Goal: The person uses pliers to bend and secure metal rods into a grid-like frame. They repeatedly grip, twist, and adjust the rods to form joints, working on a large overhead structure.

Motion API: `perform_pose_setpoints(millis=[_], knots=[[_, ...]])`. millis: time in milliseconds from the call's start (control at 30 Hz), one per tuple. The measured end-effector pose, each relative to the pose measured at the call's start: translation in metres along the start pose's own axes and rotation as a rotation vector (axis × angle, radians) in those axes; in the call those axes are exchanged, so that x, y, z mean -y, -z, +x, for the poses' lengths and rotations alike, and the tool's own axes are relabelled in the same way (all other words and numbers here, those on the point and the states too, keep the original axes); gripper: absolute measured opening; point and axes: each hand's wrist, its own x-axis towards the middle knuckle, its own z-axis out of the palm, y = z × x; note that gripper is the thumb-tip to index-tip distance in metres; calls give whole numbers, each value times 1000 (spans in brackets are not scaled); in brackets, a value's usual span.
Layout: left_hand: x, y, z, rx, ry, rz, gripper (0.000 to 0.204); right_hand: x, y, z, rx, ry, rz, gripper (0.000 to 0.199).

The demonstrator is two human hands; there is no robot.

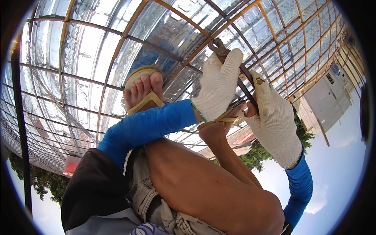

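Note:
Rusty dark pincers [245,73] lie across the steel rebar grid, their rounded head just above a crossing of two bars. My right hand [274,121], in a worn white knit glove with torn fingertips, is closed around the long handles. Beside the head, my left hand [216,88], gloved in white too, bends its fingers down over the bars and overlaps the tool. What the left fingertips pinch, if anything, is hidden. Under the hands runs the rebar mesh [125,36], brown and rusted, above shiny silver foil sheeting [84,47].
My sandalled feet, the left foot [145,88] and the right foot [219,127], stand on the mesh. Loose thin wire [68,113] trails over the bars at left. A dark upright bar [21,117] rises there, near a red container [71,165]. A grey building [325,100] stands beyond.

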Motion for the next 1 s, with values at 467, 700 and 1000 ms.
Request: perform_pose_setpoints(millis=[467,700,1000], knots=[[46,-4,-1,-12,-389,203,30,-22,-20,14,-134,127,26,25],[59,7,-44,189,-5,-311,39,-13,-8,21,242,-271,788,9],[27,12,-64,308,-169,735,36,-37,11,39,463,-333,1055,20]])
